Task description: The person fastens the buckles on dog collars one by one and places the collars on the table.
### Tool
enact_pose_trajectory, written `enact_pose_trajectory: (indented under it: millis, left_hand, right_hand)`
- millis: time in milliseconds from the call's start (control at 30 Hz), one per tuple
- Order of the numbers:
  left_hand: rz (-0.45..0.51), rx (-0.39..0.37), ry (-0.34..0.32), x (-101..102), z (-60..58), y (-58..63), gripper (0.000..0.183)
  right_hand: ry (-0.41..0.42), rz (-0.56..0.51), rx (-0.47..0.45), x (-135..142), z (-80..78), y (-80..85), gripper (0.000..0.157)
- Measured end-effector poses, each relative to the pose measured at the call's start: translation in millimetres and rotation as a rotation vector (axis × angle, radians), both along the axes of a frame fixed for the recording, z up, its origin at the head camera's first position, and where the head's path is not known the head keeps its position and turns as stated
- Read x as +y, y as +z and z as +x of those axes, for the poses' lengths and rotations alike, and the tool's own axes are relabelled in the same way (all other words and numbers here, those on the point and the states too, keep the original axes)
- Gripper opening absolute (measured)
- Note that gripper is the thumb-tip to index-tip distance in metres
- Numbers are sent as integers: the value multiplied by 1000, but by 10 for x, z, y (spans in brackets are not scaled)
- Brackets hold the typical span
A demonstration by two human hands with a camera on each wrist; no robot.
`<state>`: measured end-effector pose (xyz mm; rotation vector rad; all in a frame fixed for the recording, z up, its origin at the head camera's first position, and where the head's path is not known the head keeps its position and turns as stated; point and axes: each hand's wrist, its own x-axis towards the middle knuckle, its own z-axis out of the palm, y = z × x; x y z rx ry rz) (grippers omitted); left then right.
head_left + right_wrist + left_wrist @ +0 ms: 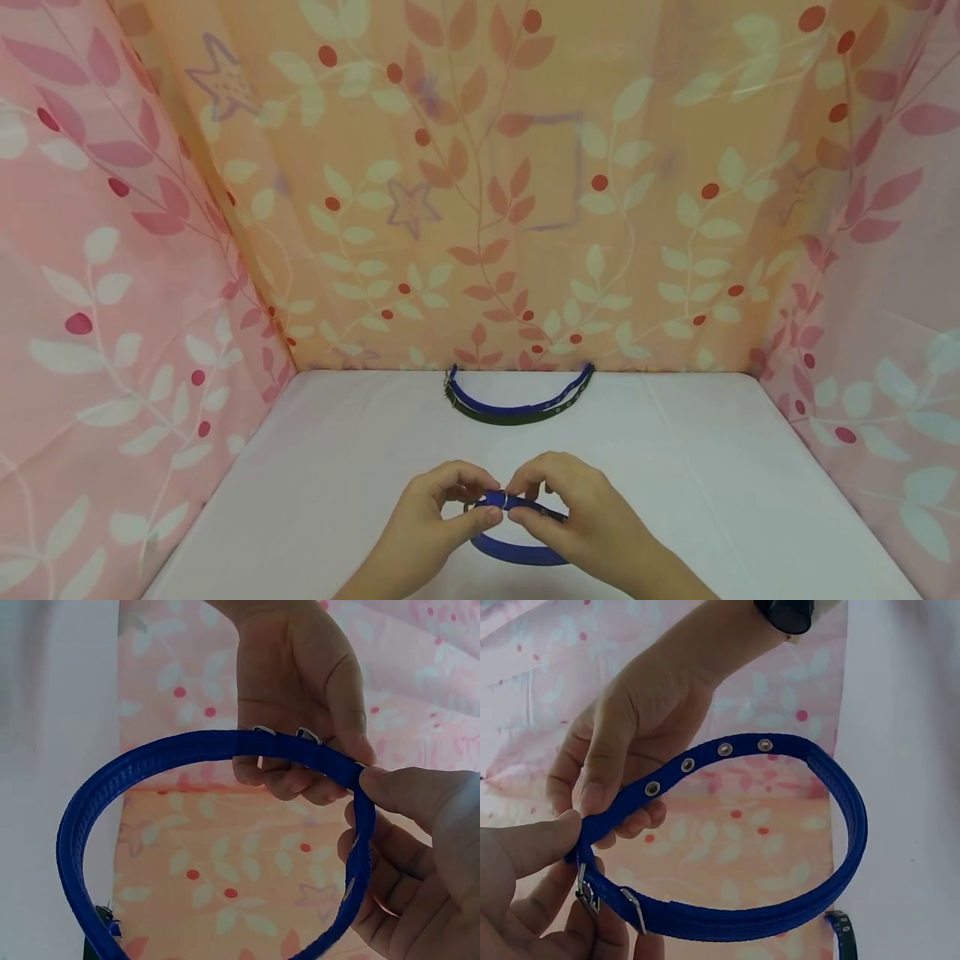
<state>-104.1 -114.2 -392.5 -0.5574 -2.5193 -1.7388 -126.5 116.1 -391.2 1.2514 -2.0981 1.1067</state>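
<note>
A blue webbing collar (517, 552) with metal eyelets is held in a loop just above the white table, near its front edge. My left hand (483, 508) pinches the strap at the silver buckle (589, 896), thumb on top. My right hand (521, 507) pinches the eyeleted strap end (652, 789) right beside the buckle, so the fingertips of both hands nearly meet. In the right wrist view the collar (142, 761) arcs down to the left, away from the right hand (375, 787). The rest of the loop hangs free toward me.
Curved blue and dark straps (517, 410) lie at the back of the white table (712, 467), against the orange leaf-print cloth wall (525, 208). Pink leaf-print cloth walls (112, 333) close in the left and right sides.
</note>
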Motion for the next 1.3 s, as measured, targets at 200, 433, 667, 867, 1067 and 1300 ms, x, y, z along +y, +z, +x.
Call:
enact_pose_trajectory:
  millis: [200, 433, 667, 867, 1067, 1300]
  left_hand:
    - [-14, 34, 109, 21, 25, 8, 19]
    - [-9, 162, 115, 42, 24, -69, 19]
    - [0, 154, 123, 18, 18, -44, 18]
    - [22, 83, 117, -5, 16, -2, 19]
    - [110, 56, 164, -27, 14, 38, 19]
    - [182, 43, 187, -49, 10, 91, 21]
  right_hand:
    - [-23, -24, 43, -47, 1, -4, 27]
    - [-78, -40, 17, -83, 28, -33, 27]
    - [-81, -26, -13, -71, 20, -20, 28]
    - [-83, 4, -23, -52, 9, -5, 27]
    - [-108, 45, -33, -18, -10, -12, 31]
    - [-122, 79, -41, 2, -28, -10, 33]
